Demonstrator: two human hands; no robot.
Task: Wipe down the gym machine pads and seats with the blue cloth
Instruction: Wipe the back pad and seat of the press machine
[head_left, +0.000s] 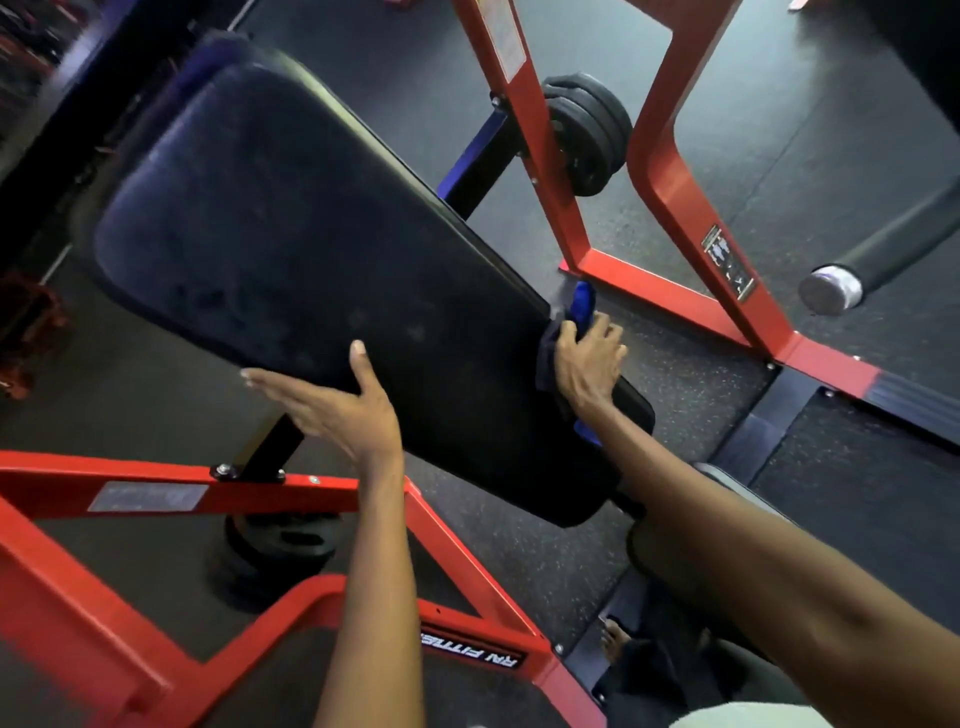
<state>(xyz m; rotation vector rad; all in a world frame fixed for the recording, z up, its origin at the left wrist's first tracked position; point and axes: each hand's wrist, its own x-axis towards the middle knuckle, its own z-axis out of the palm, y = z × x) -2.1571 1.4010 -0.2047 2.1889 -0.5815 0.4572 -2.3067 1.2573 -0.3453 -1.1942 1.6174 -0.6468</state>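
A black nameplate (470, 657) on the red frame (291, 491), well below the fingers (280, 387) of the left hand (337, 410), reads upside down "RN FIT…"; the forearm hides the rest. The warning sticker (727, 262) beyond the right hand (587, 358) is too small to read.

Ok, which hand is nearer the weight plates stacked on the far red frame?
Right. The right hand grips the blue cloth at the pad edge below the plates; the left hand rests on the opposite edge, farther off.
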